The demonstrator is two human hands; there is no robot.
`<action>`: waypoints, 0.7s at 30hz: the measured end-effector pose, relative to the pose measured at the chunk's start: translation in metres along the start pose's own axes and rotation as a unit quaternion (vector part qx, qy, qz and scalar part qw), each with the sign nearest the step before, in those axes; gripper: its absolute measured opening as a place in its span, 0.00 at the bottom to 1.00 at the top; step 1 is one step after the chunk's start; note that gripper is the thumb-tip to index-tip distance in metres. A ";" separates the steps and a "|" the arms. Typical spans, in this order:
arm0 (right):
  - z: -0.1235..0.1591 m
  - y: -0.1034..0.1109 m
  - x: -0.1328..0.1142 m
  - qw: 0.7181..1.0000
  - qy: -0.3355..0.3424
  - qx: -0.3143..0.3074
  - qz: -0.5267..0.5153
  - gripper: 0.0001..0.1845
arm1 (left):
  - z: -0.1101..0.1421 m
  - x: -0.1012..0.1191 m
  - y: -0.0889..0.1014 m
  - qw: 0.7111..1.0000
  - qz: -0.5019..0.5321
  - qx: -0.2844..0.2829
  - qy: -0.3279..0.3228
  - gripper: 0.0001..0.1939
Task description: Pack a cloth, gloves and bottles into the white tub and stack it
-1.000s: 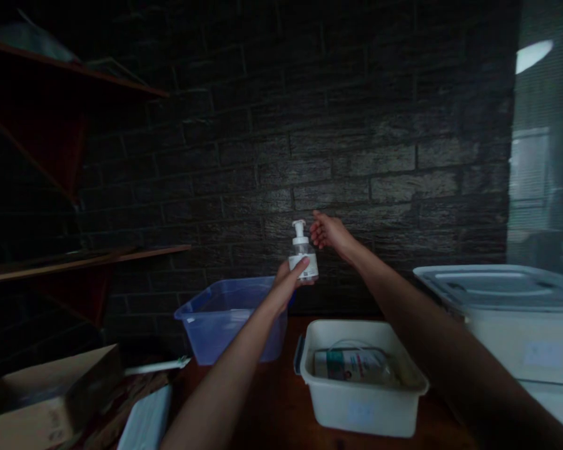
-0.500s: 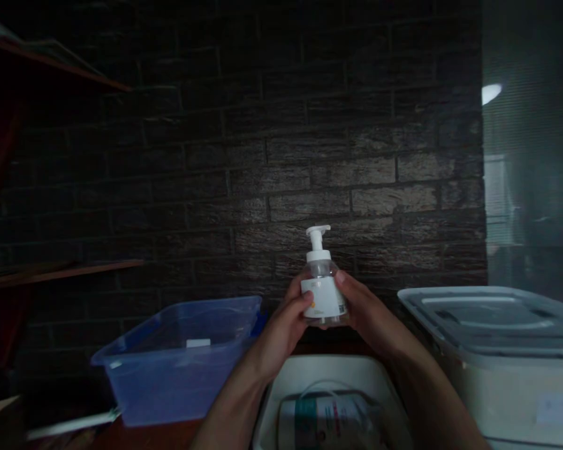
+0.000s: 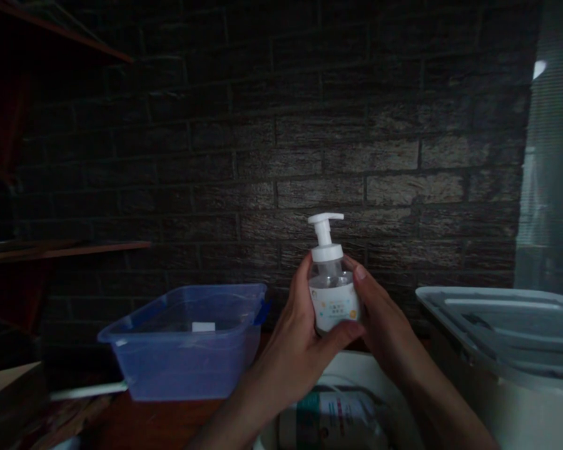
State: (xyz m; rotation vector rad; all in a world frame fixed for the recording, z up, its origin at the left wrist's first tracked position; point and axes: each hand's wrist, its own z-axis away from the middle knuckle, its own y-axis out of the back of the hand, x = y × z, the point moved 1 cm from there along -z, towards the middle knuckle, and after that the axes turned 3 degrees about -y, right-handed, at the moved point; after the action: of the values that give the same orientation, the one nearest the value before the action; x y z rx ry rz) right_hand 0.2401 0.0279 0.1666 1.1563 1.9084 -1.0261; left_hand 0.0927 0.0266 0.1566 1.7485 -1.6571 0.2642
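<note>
A small clear pump bottle (image 3: 332, 289) with a white pump head and a white label stands upright in front of me, held by both hands. My left hand (image 3: 296, 350) wraps its fingers around the bottle's left side and underneath it. My right hand (image 3: 383, 320) grips the right side, thumb against the shoulder of the bottle. Both hands hover above a white tub (image 3: 351, 364) that holds a lying bottle with a teal label (image 3: 331, 422).
A translucent blue tub (image 3: 187, 340) stands on the brown table at the left. A large lidded white bin (image 3: 511, 350) sits at the right. A dark brick wall is close behind, with wooden shelves (image 3: 65, 250) at the left and a cardboard box (image 3: 0, 400) at the lower left.
My right hand came in from above the pump and closed on the bottle's right side. Both hands drew the bottle nearer to me, and the pump nozzle now points left.
</note>
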 end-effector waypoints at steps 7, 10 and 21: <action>0.002 0.000 0.004 0.999 0.008 0.051 -0.009 0.30 | 0.000 0.005 0.006 0.998 -0.048 -0.038 -0.033 0.67; 0.000 0.002 0.008 0.998 0.026 0.031 -0.050 0.26 | 0.000 0.004 0.009 0.996 -0.062 -0.042 -0.048 0.67; 0.012 -0.009 -0.001 0.995 0.058 -0.022 -0.076 0.20 | 0.001 0.003 0.009 0.991 -0.070 -0.046 -0.101 0.66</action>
State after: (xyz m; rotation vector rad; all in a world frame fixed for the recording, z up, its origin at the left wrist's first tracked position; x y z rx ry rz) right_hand 0.2338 0.0141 0.1641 1.0806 2.1269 -1.0114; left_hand 0.0842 0.0247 0.1607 1.8603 -1.6475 -0.0560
